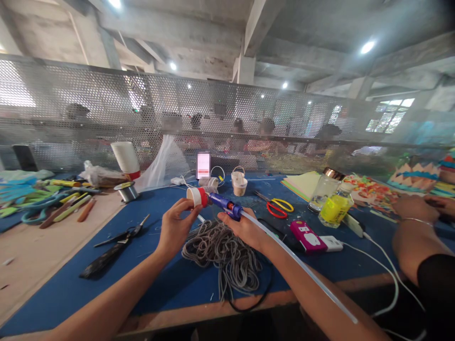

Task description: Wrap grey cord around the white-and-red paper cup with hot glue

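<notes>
My left hand (177,226) is closed round a small paper cup (197,196) with a red band, held on its side above the blue mat. My right hand (245,228) grips a blue glue gun (224,205) whose nozzle touches the cup's red band. A long translucent glue stick (302,270) runs back from the gun along my right forearm. A heap of grey cord (223,253) lies on the mat just under both hands.
Black scissors (121,239) lie left of my hands, red-and-yellow scissors (277,207) behind them. A pink device (307,235), white charger (332,243), yellow jar (334,208), small cups (240,183) and a thread spool (127,191) stand around. Another person's arms (415,227) rest at right. A mesh screen (227,118) backs the table.
</notes>
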`<state>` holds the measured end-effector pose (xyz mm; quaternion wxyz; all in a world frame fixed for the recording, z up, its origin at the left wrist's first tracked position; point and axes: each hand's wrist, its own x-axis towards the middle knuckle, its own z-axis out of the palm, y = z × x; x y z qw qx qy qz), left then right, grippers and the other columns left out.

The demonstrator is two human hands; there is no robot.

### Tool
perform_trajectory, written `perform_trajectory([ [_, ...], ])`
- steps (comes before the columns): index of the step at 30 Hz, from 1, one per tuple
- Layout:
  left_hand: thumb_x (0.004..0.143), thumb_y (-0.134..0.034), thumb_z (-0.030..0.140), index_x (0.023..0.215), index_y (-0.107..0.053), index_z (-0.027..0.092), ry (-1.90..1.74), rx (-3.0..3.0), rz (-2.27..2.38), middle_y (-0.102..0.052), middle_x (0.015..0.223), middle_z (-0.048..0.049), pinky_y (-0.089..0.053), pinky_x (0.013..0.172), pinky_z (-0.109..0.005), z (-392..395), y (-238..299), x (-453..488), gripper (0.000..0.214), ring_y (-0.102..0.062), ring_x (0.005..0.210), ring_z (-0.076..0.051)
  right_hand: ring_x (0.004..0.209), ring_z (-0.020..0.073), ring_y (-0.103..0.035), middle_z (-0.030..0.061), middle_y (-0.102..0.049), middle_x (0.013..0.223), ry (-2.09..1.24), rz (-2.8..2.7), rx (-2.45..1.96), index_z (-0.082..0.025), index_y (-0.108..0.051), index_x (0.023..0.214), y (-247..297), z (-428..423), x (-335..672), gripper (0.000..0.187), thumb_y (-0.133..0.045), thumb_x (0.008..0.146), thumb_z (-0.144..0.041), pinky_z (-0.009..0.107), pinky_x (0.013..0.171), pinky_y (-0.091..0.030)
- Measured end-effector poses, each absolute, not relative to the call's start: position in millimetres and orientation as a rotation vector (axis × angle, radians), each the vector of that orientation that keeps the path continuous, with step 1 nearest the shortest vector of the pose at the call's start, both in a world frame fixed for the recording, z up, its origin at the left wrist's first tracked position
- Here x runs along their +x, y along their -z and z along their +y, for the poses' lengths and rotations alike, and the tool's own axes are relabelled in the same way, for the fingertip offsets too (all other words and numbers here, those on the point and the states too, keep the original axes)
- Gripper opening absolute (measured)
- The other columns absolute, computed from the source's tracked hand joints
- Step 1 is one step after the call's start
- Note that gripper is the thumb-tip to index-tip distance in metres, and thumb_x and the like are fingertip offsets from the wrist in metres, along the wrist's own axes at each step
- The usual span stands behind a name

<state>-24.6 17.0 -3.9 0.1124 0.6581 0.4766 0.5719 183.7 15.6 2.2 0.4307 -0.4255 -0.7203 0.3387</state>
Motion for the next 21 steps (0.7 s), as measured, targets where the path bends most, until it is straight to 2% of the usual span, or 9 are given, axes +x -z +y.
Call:
perform_trajectory([
  [4, 0.082, -0.065, 0.039, 0.088, -0.073, 0.018, -1.586, 1.716, 1.282, -0.070, 0.084, -0.0029, -0.043, 0.070, -0.026, 18, 7, -24, 0.023, -0.059, 0.074, -0.017, 0.052, 0.0096, -0.044, -0.0042, -0.050, 0.058, -0.953, -1.715, -0.991, -0.017, -0.063, 0.085, -3, 15, 181, 0.035, -0.063, 0.080, -0.052, 0.022, 0.055, -0.039],
  [7, 0.079, -0.069, 0.039, 0.091, -0.074, 0.017, -1.509, 1.496, 1.177, -0.072, 0.083, -0.0034, -0.045, 0.072, -0.027, 18, 7, -22, 0.026, -0.061, 0.075, -0.018, 0.056, 0.0096, -0.046, -0.0029, -0.055, 0.067, -0.965, -1.678, -0.917, -0.017, -0.060, 0.088, 1, 18, 177, 0.031, -0.065, 0.079, -0.047, 0.022, 0.058, -0.041],
  [13, 0.074, -0.075, 0.037, 0.095, -0.074, 0.015, -1.458, 1.207, 1.011, -0.073, 0.080, -0.0049, -0.049, 0.070, -0.029, 17, 5, -16, 0.030, -0.064, 0.073, -0.019, 0.069, 0.0118, -0.049, -0.0009, -0.058, 0.079, -0.622, -1.748, -0.912, -0.018, -0.054, 0.083, 13, 23, 173, 0.025, -0.068, 0.077, -0.038, 0.023, 0.068, -0.041],
  [21, 0.070, -0.080, 0.033, 0.094, -0.072, 0.011, -1.418, 1.059, 0.900, -0.073, 0.086, -0.0084, -0.053, 0.077, -0.032, 18, 11, -12, 0.033, -0.066, 0.074, -0.018, 0.071, 0.0133, -0.051, -0.0003, -0.059, 0.087, -0.469, -1.731, -0.929, -0.020, -0.051, 0.085, 24, 27, 173, 0.010, -0.058, 0.081, -0.025, 0.024, 0.067, -0.039],
])
